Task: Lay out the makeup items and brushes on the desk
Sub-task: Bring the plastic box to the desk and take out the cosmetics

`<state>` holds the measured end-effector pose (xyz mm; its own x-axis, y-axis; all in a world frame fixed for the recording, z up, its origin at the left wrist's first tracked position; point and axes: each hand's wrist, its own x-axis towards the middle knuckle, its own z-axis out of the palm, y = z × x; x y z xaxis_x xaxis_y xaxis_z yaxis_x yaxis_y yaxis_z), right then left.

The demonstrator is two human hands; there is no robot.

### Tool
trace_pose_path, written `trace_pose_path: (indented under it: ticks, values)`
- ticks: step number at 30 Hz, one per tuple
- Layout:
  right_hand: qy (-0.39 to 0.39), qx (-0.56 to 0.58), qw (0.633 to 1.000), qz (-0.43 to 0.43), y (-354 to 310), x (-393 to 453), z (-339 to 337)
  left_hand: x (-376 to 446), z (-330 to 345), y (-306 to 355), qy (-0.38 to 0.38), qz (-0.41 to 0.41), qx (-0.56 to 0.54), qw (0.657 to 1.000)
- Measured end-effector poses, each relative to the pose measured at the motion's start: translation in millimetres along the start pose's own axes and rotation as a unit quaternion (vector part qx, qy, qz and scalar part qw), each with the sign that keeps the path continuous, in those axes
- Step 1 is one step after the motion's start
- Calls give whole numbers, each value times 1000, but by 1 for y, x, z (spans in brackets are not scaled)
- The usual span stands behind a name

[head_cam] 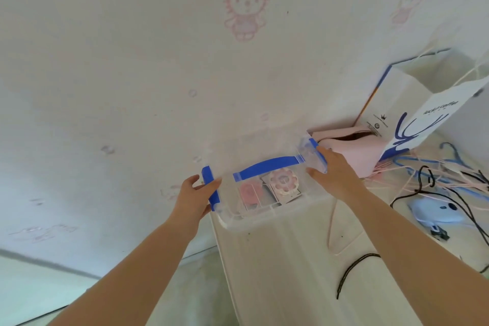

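Note:
A clear plastic storage box (267, 216) with a blue handle (267, 167) and blue side latches sits at the far left corner of a white surface, against the wall. Through its lid I see a pink flower-shaped compact (284, 181) and a pink round item (248, 192). My left hand (194, 197) grips the box's left end at the blue latch. My right hand (333, 169) grips the right end by the other latch. No brushes are visible.
A pink pouch (352, 148) lies right behind the box. White paper bags (412, 103) stand at the back right. Blue and pink hangers (449, 169), black cables (352, 270) and a pale blue device (436, 213) lie to the right. The white surface (291, 272) stretches toward me.

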<state>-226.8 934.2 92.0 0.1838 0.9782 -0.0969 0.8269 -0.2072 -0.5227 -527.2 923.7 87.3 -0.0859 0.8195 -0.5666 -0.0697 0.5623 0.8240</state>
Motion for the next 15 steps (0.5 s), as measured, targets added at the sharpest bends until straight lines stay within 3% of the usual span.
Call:
trace_pose_path:
  ticks: [5, 15]
  values:
    - [-8, 23, 998, 57, 0, 10, 1, 2, 1, 4, -35, -23, 26, 999]
    - [-3, 162, 975, 149, -2, -11, 3, 1, -11, 6, -19, 17, 118, 993]
